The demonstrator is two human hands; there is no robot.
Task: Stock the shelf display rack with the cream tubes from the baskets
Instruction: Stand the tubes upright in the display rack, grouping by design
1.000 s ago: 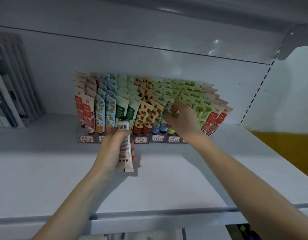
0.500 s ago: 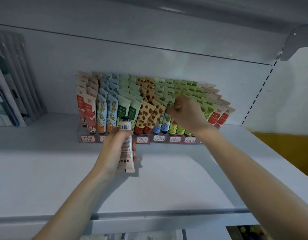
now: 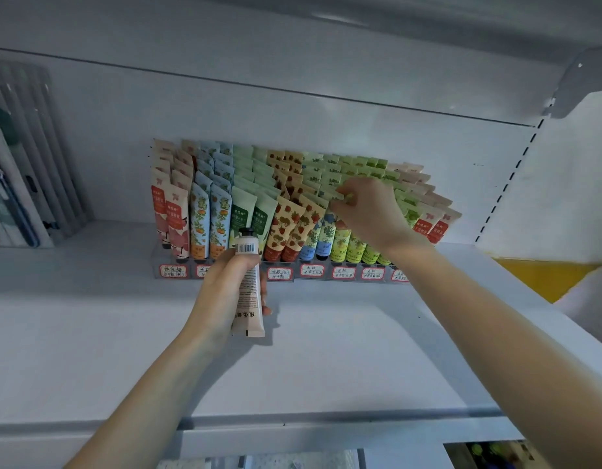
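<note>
One tube (image 3: 248, 282) — near front of rack (image 3: 188, 265).

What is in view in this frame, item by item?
display rack: one, clear with red-edged labels, at the back of the shelf
racked tubes: many, red, blue, green, strawberry-print, yellow-green, upright in rows
loose tube: one, pale cream with black cap, in front of the rack
shelf: one, white
grey holder: one, far left on the shelf
left hand: grips the loose tube
right hand: fingers curled at the green tube tops; grip unclear
</note>
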